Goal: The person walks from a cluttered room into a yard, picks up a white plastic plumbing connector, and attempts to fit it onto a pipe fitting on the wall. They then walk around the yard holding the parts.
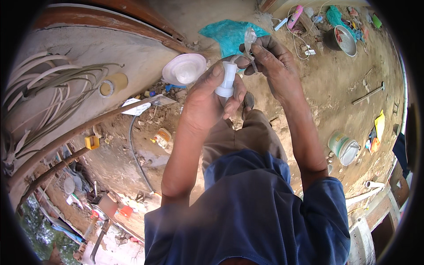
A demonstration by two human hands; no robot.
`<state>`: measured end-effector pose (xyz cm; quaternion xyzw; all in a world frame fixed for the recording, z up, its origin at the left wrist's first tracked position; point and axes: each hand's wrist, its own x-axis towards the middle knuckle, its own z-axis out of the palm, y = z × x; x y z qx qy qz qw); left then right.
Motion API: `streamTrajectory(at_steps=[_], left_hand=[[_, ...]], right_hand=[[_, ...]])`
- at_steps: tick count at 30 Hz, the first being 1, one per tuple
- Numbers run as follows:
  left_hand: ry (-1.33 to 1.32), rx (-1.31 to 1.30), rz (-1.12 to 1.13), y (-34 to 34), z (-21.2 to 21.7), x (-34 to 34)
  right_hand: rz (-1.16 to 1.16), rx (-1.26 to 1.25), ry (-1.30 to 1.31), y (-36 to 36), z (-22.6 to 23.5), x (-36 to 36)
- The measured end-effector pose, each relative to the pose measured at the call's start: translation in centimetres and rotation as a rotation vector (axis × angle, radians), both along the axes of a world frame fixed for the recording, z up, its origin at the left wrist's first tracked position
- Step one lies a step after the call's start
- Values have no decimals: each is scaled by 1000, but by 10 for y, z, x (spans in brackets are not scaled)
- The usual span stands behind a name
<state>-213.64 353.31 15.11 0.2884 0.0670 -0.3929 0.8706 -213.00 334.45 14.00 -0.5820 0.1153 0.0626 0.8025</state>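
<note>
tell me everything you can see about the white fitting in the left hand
The white fitting is a short plastic-looking tube with a wider collar at its lower end, smooth and clean. It stands roughly upright, raised over the dirt ground. The left hand pinches it, thumb on one side and fingers on the other. The right hand meets its top, holding a thin clear strip against it. Its bore is hidden.

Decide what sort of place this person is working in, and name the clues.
Probably an outdoor building or repair site on bare dirt ground. Clues: coiled cables lying on a concrete slab, buckets and a hammer scattered about, and the white pipe fitting in the hands.
</note>
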Motion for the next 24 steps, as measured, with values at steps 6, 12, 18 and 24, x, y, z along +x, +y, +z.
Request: streamTrajectory(at_steps=[6,12,18,24], left_hand=[[15,-95,-2,-16,8,6],[30,-168,25,-34,14,4],[-71,-131,34,-52,24,7],[-88,-132,40,-66,26,13]], right_hand=[[18,65,-71,-13,-7,-16],[188,-159,-186,-34,-50,-31],[179,-205,-115,-46,-58,-39],[103,-232,-141,-59,-73,-39]])
